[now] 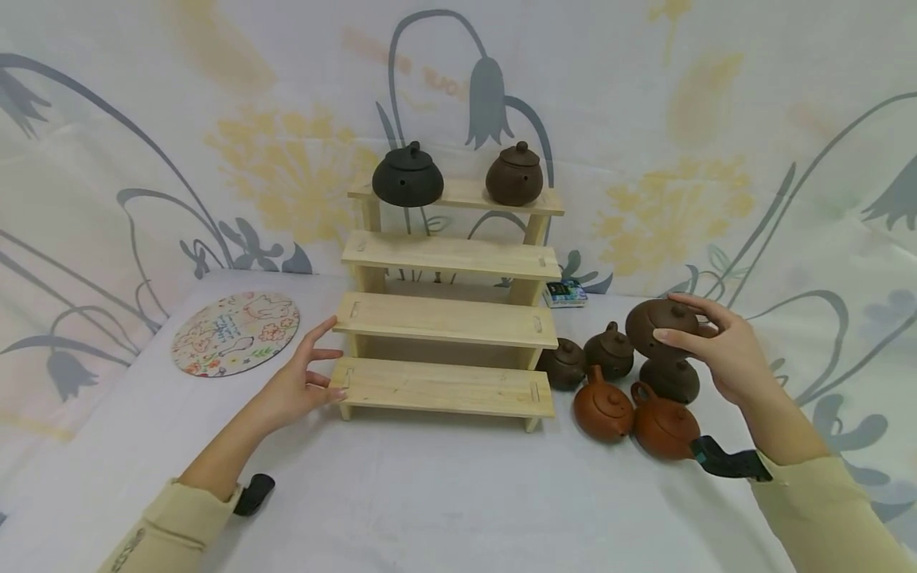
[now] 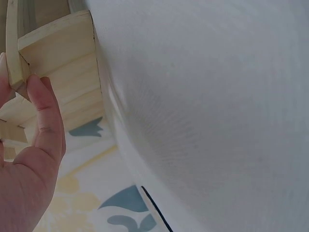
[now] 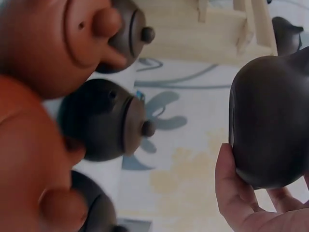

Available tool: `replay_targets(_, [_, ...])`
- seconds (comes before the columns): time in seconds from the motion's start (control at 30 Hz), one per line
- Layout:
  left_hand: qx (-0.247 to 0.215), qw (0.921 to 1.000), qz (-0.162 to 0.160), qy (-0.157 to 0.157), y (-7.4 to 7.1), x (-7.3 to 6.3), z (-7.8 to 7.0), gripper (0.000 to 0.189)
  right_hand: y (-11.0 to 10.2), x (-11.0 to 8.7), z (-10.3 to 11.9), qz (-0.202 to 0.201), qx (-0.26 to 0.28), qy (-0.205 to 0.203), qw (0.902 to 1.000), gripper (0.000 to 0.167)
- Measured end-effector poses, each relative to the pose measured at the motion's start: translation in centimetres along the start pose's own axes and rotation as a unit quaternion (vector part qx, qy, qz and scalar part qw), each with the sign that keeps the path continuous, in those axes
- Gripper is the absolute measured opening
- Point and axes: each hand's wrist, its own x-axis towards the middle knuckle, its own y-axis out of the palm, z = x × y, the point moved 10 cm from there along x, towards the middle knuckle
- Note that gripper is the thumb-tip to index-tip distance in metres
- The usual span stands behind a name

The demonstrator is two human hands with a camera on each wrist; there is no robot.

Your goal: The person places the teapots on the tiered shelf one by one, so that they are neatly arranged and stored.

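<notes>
A dark brown teapot point(image 1: 661, 328) is gripped in my right hand point(image 1: 738, 354), thumb on its near side and fingers behind. It is raised over a group of teapots at the right. In the right wrist view the held teapot point(image 3: 270, 123) fills the right side, with fingers round its lower end. At the left end of a stepped wooden stand point(image 1: 444, 386), my left hand point(image 1: 290, 394) holds the edge of the boards. The left wrist view shows a board end point(image 2: 18, 79) between its fingertips. A black teapot point(image 1: 407, 179) and a brown teapot point(image 1: 514, 177) stand on the top step.
Below the raised teapot cluster two orange-red teapots point(image 1: 604, 410) and several dark brown ones point(image 1: 609, 354). A small colourful box point(image 1: 564, 294) lies behind the stand's right end. A round floral mat point(image 1: 236, 334) is at the left on the white tablecloth point(image 1: 430, 493). Patterned cloth hangs behind.
</notes>
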Motion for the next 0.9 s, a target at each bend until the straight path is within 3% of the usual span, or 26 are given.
replay_targets(0.2, [0.0, 1.0, 0.0, 0.003, 0.0, 0.0, -0.1, 0.102, 2.4, 0.9, 1.3, 0.017, -0.072, 0.018, 0.9971, 0.05])
replay_targets(0.4, [0.0, 1.0, 0.001, 0.001, 0.1, 0.0, -0.1, 0.102, 4.8, 2.0, 2.4, 0.031, -0.116, 0.0, 0.9927, 0.053])
replay_targets(0.9, [-0.003, 1.0, 0.004, 0.005, 0.1, -0.1, -0.1, 0.101, 11.1, 4.0, 5.5, 0.089, -0.072, -0.04, 0.9927, 0.047])
